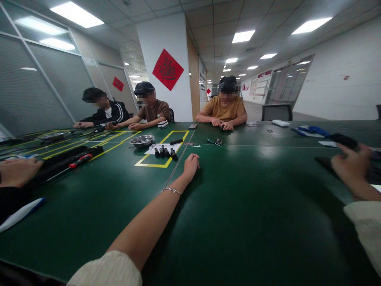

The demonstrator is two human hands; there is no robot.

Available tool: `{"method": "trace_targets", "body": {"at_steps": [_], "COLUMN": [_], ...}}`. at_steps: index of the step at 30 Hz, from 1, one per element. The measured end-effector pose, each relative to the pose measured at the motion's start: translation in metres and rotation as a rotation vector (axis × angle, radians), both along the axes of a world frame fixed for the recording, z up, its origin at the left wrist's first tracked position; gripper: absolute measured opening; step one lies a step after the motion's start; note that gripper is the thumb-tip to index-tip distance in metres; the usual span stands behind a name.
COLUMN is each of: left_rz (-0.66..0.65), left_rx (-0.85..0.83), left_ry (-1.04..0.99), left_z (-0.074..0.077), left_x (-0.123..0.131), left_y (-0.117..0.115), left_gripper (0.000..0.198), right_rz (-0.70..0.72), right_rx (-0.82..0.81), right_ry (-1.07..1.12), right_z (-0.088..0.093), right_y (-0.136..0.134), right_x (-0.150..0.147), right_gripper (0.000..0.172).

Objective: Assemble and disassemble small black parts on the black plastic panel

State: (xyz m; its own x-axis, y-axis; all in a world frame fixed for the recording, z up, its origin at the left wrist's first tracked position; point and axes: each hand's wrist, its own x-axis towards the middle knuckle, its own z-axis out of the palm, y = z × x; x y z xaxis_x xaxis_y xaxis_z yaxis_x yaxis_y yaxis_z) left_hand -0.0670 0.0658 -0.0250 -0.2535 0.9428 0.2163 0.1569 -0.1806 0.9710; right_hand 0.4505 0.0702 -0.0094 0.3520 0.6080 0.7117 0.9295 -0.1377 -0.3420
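Observation:
My left hand rests on the green table, its fingers curled in, with no object visible in them. Beyond it to the left, several short black cylindrical parts stand on and beside a white paper sheet. A black rod-like piece lies behind them. At the far right, my right hand is raised over the table, gripping a black elongated object. That object is blurred, and its kind cannot be made out. Below this hand lies a flat dark item.
A metal bowl holds small parts. Another person's hand is at the left, near a black tray and a red-handled screwdriver. Pliers lie ahead. Three people sit across the table; blue-and-white cloth lies right.

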Motion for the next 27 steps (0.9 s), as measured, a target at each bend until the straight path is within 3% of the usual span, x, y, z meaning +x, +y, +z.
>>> {"method": "trace_targets", "body": {"at_steps": [2, 6, 8, 11, 15, 18, 23, 25, 27], "left_rz": [0.001, 0.066, 0.097, 0.121, 0.153, 0.146, 0.134, 0.132, 0.127], "left_rx": [-0.002, 0.015, 0.026, 0.058, 0.101, 0.089, 0.068, 0.062, 0.055], "left_ry": [0.0, -0.002, -0.011, -0.038, -0.037, -0.018, -0.01, -0.001, 0.003], "left_z": [0.002, 0.003, 0.003, 0.001, -0.001, -0.001, -0.001, -0.001, -0.001], "left_x": [0.001, 0.002, 0.001, 0.0, -0.001, 0.0, 0.0, -0.001, 0.0], "left_y": [-0.002, -0.003, -0.002, 0.001, 0.003, 0.003, 0.003, 0.003, 0.002], "left_gripper": [0.011, 0.011, 0.011, 0.007, 0.007, 0.008, 0.009, 0.01, 0.011], "right_rz": [0.17, 0.705, 0.987, 1.299, 1.597, 1.725, 1.754, 1.674, 1.472], "right_rx": [-0.01, 0.005, -0.034, -0.152, -0.281, -0.375, -0.386, -0.316, -0.19], "right_ry": [-0.031, -0.159, -0.238, -0.326, -0.369, -0.357, -0.239, -0.136, -0.06], "right_z": [0.007, 0.002, 0.0, 0.005, 0.018, 0.019, 0.018, 0.022, 0.03], "right_y": [0.006, 0.0, -0.018, -0.061, -0.115, -0.135, -0.136, -0.124, -0.102], "right_x": [-0.047, -0.157, -0.209, -0.27, -0.311, -0.319, -0.315, -0.309, -0.297], "right_gripper": [0.046, 0.043, 0.044, 0.037, 0.036, 0.042, 0.035, 0.032, 0.032]}}
